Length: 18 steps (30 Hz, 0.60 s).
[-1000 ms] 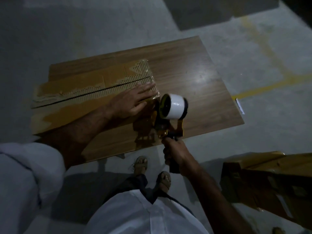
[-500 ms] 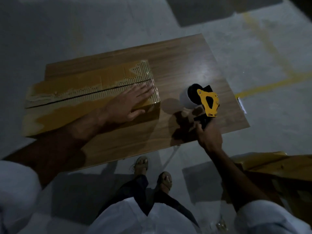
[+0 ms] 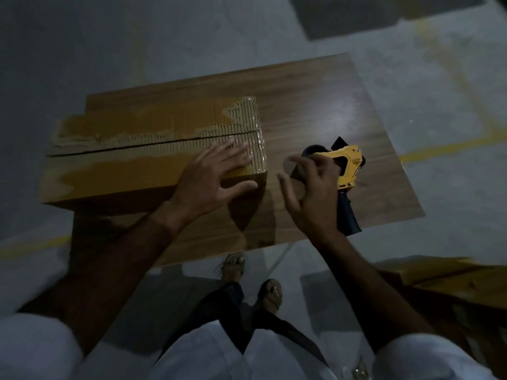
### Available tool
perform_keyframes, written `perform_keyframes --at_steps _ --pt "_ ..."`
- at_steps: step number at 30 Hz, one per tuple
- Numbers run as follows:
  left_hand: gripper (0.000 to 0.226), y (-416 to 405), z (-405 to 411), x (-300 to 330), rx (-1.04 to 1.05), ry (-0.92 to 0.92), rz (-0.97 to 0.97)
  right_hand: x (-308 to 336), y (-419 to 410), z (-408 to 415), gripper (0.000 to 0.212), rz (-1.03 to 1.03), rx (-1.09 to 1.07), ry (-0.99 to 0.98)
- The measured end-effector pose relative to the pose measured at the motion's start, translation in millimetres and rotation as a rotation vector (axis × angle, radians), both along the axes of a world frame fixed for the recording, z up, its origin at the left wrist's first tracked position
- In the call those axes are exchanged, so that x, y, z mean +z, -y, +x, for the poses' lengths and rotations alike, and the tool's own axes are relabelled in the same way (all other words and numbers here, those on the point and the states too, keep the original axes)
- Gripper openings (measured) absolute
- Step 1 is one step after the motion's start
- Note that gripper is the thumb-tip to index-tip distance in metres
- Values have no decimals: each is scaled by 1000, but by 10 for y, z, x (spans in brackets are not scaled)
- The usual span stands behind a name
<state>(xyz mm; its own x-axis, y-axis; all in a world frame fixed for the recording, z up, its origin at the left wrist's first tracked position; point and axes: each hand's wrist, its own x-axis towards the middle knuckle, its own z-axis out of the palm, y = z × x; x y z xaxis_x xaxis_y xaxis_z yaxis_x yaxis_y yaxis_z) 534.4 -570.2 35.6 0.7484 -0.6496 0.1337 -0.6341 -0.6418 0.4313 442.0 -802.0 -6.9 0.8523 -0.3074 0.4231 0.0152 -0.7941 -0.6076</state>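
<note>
A white sleeve [image 3: 33,349] is seen at the lower left. On the left part of a wooden table [image 3: 315,105] a long cardboard box [image 3: 123,149] is laid flat, its left end reaching out past the table edge. Its top flaps are closed along a dark seam, and clear tape is seen over the seam at the right end, where the outer paper is torn away and bare ribbing is shown.

The left hand [image 3: 211,176] is laid palm down on the near right corner of the box; its fingers are straight and spread across the taped ribbing, the thumb is stretched along the near edge, and nothing is gripped.

Below the table edge, two sandalled feet [image 3: 233,266] are seen on the grey floor.

To the right of the box, the right hand [image 3: 312,193] is held above the table with its fingers loosely spread and slightly bent; nothing is held in it. Whether its fingertips touch the tool behind it cannot be told.

A yellow tape dispenser [image 3: 349,163] is laid on its side on the right part of the table, well apart from the box; its dark handle [image 3: 349,219] is pointed toward the near table edge.

Further right, a yellow line [image 3: 444,149] is painted on the floor; at the lower right, a second cardboard box [image 3: 444,272] is set on the floor.
</note>
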Motion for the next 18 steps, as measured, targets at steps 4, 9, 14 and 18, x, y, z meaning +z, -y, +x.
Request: perform_keyframes --at_steps 4,9,14,18 --pt "52 178 -95 -112 133 121 -68 -70 -66 343 39 -186 331 26" --pt "63 111 -50 -255 77 248 57 -370 97 537 52 -385 400 95" --pt "85 135 -90 -271 71 281 231 -517 15 525 69 -274 403 78" --pt "93 95 -87 -166 43 196 225 -367 46 509 71 -278 457 31"
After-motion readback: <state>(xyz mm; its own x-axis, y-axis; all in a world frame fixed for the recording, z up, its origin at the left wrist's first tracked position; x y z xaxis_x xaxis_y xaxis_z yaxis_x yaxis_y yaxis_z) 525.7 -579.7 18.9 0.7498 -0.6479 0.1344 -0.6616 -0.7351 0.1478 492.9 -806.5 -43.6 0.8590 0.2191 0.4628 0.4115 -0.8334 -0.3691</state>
